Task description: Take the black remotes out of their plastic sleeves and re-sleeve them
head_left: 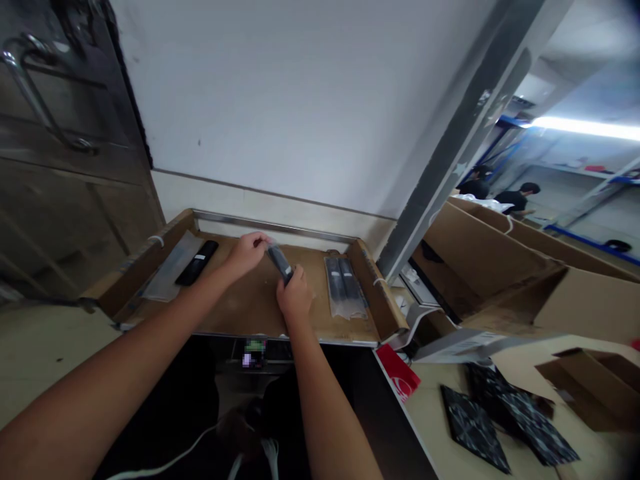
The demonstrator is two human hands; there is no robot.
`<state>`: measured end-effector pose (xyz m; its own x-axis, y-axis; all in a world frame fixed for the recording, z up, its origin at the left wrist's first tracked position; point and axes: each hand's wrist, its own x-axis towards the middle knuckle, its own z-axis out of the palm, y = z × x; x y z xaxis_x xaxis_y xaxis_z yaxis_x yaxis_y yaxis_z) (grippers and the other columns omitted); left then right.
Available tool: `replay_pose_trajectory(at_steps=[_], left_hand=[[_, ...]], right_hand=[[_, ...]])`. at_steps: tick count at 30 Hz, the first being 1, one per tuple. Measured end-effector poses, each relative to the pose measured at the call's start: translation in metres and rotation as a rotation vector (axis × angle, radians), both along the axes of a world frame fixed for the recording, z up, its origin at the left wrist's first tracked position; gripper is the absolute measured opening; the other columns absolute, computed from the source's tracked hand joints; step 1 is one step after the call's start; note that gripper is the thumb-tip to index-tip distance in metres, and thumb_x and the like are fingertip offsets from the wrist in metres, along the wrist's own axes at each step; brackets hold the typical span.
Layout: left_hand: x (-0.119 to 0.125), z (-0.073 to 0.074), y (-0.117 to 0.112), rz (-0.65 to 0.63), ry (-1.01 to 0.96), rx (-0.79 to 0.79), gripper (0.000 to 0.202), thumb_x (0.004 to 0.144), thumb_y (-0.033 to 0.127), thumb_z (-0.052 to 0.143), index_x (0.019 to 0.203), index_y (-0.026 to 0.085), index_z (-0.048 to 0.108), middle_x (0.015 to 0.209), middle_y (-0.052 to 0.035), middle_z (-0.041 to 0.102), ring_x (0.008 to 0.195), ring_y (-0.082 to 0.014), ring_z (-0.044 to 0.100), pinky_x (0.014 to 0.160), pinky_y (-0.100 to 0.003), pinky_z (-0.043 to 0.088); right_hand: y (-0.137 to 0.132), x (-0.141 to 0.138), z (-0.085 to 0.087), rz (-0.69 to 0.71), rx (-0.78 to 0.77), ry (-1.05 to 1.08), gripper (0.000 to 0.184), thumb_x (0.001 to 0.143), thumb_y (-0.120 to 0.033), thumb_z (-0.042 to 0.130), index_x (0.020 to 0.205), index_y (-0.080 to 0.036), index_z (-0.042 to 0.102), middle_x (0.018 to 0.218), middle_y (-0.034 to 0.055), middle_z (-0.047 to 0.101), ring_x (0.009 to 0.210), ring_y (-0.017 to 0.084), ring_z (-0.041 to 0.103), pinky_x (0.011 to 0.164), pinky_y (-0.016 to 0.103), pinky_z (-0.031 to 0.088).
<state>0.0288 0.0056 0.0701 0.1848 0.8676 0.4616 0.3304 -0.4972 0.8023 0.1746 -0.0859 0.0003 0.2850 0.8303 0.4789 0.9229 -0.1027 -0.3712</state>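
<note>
Worn on the person's head, the one camera looks forward and down over both forearms from close above (it sits rolled, so the wall edges lean). The left hand (245, 257) and right hand (295, 300) land near the frame's centre, over a cardboard-lined desk (250, 307), while blue-framed shelving (510, 122) shows farther off at the upper right.

no words or numbers can be read anywhere. a red card (397, 372) just beside the front corner of the cardboard-lined bench top (250, 307) carries a white curved logo, too blurred to make out; a black remote control (199, 263) lying on that bench top has a white label, too small to read.
</note>
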Motion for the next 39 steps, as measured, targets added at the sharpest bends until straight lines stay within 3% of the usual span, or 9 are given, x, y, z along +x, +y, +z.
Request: replay_pose_trajectory(at_steps=[4,8,13,18,24,30,33,36,39], left_hand=[[0.011,0.047,-0.015,0.066,0.035,0.1,0.02,0.083,0.022,0.05,0.094,0.019,0.067,0.09,-0.0041,0.07,0.079,-0.0177,0.061,0.077,-0.031,0.048],[0.02,0.068,-0.028,0.158,-0.109,0.187,0.02,0.087,0.024,0.048,0.103,0.019,0.059,0.091,-0.0037,0.063,0.073,-0.0144,0.056,0.071,-0.027,0.047],[0.008,0.065,-0.018,0.35,-0.215,-0.067,0.042,0.08,0.052,0.063,0.106,0.018,0.057,0.093,-0.0048,0.063,0.073,-0.0163,0.057,0.066,-0.028,0.045],[-0.029,0.062,0.002,0.338,-0.102,-0.278,0.06,0.079,0.076,0.047,0.076,0.018,0.065,0.071,-0.007,0.066,0.067,-0.022,0.058,0.058,-0.031,0.04],[-0.043,0.056,-0.006,0.323,0.362,-0.014,0.048,0.072,0.066,0.063,0.055,0.022,0.058,0.052,-0.0011,0.053,0.056,-0.0175,0.048,0.053,-0.029,0.029],[-0.06,0.063,0.006,0.501,0.164,0.056,0.049,0.083,0.064,0.048,0.061,0.021,0.059,0.053,0.0004,0.05,0.057,-0.0158,0.046,0.054,-0.028,0.029],[-0.063,0.062,0.008,0.377,0.221,-0.041,0.051,0.081,0.067,0.048,0.065,0.021,0.062,0.056,-0.0003,0.055,0.059,-0.0166,0.049,0.055,-0.027,0.032],[-0.06,0.059,0.004,0.224,0.343,-0.006,0.048,0.08,0.063,0.053,0.059,0.021,0.06,0.054,0.001,0.051,0.057,-0.0151,0.047,0.055,-0.027,0.031],[-0.061,0.062,0.005,0.265,0.357,0.099,0.045,0.081,0.06,0.055,0.058,0.021,0.06,0.052,0.0016,0.049,0.055,-0.0142,0.044,0.054,-0.028,0.029]], right_hand=[[-0.002,0.005,0.001,0.022,-0.015,0.148,0.044,0.087,-0.029,0.057,0.127,-0.016,0.046,0.107,0.0129,0.066,0.092,0.026,0.064,0.075,0.033,0.045],[-0.005,0.008,0.004,0.056,-0.006,0.234,0.029,0.087,-0.021,0.051,0.116,-0.019,0.053,0.1,0.0095,0.067,0.087,0.023,0.064,0.071,0.031,0.044],[-0.006,0.009,0.006,-0.015,0.15,0.15,0.03,0.084,-0.013,0.051,0.113,-0.016,0.054,0.105,0.0115,0.061,0.1,0.025,0.057,0.084,0.034,0.044],[-0.005,0.006,0.004,-0.003,0.131,-0.028,0.031,0.083,-0.012,0.057,0.114,-0.016,0.054,0.106,0.0121,0.057,0.1,0.027,0.052,0.088,0.037,0.041],[-0.003,0.005,0.004,0.026,0.093,-0.106,0.037,0.084,-0.012,0.058,0.121,-0.016,0.052,0.106,0.0129,0.056,0.099,0.027,0.05,0.087,0.039,0.041],[-0.003,0.005,0.003,0.014,0.101,-0.099,0.04,0.084,-0.012,0.06,0.123,-0.015,0.051,0.108,0.0126,0.055,0.1,0.027,0.05,0.088,0.038,0.04],[-0.003,0.005,0.003,0.021,0.103,-0.105,0.042,0.083,-0.012,0.06,0.124,-0.015,0.051,0.108,0.0126,0.055,0.101,0.027,0.051,0.088,0.038,0.041],[-0.003,0.005,0.003,0.037,0.104,-0.1,0.042,0.083,-0.011,0.06,0.124,-0.015,0.05,0.109,0.0126,0.056,0.101,0.027,0.051,0.089,0.038,0.041],[-0.002,0.004,0.002,0.082,0.098,-0.092,0.041,0.083,-0.011,0.059,0.124,-0.014,0.05,0.109,0.0123,0.057,0.101,0.026,0.052,0.089,0.037,0.042]])
